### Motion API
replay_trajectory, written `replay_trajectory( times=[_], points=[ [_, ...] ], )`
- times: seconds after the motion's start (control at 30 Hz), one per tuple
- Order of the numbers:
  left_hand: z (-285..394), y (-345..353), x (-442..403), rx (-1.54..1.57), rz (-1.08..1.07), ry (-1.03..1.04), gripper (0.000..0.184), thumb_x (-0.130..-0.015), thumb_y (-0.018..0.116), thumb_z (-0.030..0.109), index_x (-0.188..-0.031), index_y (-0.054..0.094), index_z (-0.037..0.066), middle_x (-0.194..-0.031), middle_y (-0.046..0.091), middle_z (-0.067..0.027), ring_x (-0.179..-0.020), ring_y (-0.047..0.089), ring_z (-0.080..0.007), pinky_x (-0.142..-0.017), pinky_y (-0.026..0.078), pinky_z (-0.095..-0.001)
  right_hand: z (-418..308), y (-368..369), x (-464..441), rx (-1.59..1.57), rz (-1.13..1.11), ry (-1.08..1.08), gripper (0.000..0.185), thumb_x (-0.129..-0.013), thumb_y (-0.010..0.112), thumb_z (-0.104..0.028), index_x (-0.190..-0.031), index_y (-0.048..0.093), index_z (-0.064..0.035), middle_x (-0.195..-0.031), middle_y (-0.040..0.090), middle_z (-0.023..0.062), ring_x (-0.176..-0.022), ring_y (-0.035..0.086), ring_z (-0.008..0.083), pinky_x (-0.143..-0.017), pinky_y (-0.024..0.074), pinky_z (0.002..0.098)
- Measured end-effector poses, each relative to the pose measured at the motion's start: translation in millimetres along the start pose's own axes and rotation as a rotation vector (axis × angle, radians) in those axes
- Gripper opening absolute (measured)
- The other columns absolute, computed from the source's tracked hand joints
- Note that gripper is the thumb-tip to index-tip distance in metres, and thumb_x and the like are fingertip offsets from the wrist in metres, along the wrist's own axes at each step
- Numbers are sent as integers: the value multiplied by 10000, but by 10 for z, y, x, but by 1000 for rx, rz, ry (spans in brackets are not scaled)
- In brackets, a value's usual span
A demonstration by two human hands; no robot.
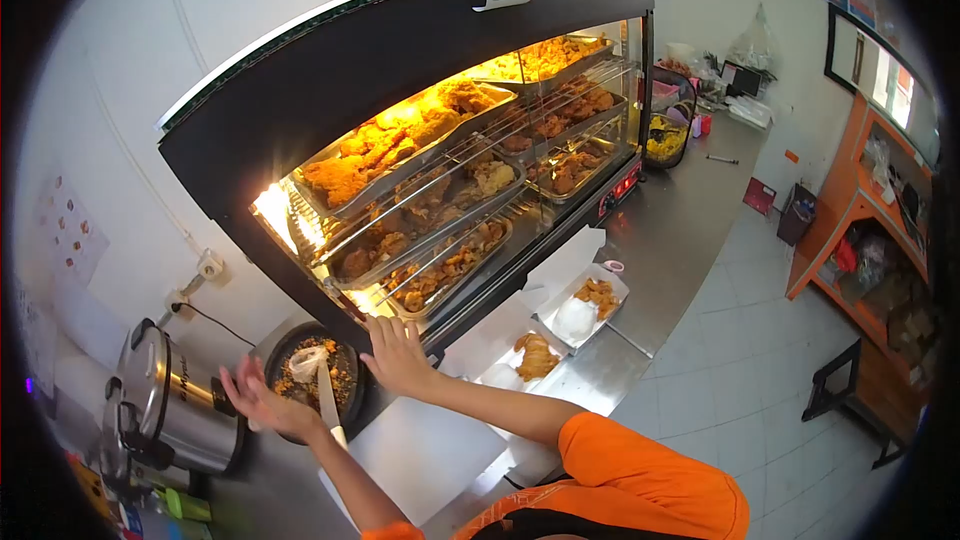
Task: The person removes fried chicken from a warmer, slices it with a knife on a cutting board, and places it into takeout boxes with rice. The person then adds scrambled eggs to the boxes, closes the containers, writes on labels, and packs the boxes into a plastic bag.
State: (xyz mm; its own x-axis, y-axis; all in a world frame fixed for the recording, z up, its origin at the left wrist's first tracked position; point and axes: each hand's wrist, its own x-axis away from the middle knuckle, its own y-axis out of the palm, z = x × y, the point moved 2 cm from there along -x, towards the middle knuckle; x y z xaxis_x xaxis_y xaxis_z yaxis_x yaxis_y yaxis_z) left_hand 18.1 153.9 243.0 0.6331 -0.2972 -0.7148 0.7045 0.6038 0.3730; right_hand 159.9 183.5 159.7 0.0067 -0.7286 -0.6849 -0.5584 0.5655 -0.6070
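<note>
My left hand is raised with its fingers spread, holding nothing, beside a round black pan. In the pan are brown crumbs and a pale crumpled item. A knife with a light handle rests across the pan's edge. My right hand has its fingers stretched out at the lower left corner of the lit food warmer; whether it presses on the glass edge I cannot tell. Metal trays of fried chicken fill the warmer's shelves. A white cutting board lies below my hands.
Open white boxes hold rice and fried chicken pieces on the steel counter. A large metal cooker stands at the left. Orange shelves and a stool stand across the tiled floor.
</note>
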Motion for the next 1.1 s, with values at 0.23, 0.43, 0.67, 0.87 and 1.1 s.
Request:
replay_trajectory(
  times=[0.23, 0.43, 0.67, 0.87, 1.1],
  points=[
    [1299, 3067, 93, 114, -529, 453, 410, -730, 599, 360, -920, 584, -3, -1176, 391, -169, -1044, 454, -271, -791, 438, -363, 915, -470, 1081, -186, -536, -230, 529, -711, 581, -257, -1160, 399, -47, -1164, 355, 181, -1084, 307, 361, -871, 266, 462],
    [1812, 4119, 591, 100, -680, 105, 630, -705, 585, 160, -1206, 204, 128, -812, 562, -249, -730, 575, -358, -654, 462, -408, 2023, -948, 1497, -268, -574, -45, 510, -699, 600, -250, -1154, 430, -95, -1183, 347, 187, -1112, 287, 373, -899, 247, 497],
    [782, 2258, 1472, -126, -1403, -318, 236, -754, 493, 111, -950, 595, 27, -885, 611, -102, -788, 579, -163, -726, 440, -278, 3531, -1596, 1382, -14, 9, 479, 672, -722, 566, -269, -1225, 247, 42, -1205, 313, 230, -1141, 239, 392, -945, 147, 493],
    [-413, 68, 2071, -1400, -972, -682, 501, -825, 383, 456, -831, 616, 13, -775, 604, -175, -793, 576, -325, -697, 425, -388, 4277, -1392, 1434, -358, -317, 1001, 414, -797, 483, -341, -1058, 479, -19, -929, 544, 207, -869, 521, 337, -761, 386, 420],
    [-1167, 264, 3116, -1475, -833, -764, 533, -816, 338, 512, -874, 596, 50, -901, 584, -187, -882, 540, -354, -746, 408, -437, 4130, -1142, 1533, -60, -517, 809, 426, -845, 369, -375, -801, 605, -23, -883, 556, 207, -779, 547, 376, -696, 426, 433]
  ],
)
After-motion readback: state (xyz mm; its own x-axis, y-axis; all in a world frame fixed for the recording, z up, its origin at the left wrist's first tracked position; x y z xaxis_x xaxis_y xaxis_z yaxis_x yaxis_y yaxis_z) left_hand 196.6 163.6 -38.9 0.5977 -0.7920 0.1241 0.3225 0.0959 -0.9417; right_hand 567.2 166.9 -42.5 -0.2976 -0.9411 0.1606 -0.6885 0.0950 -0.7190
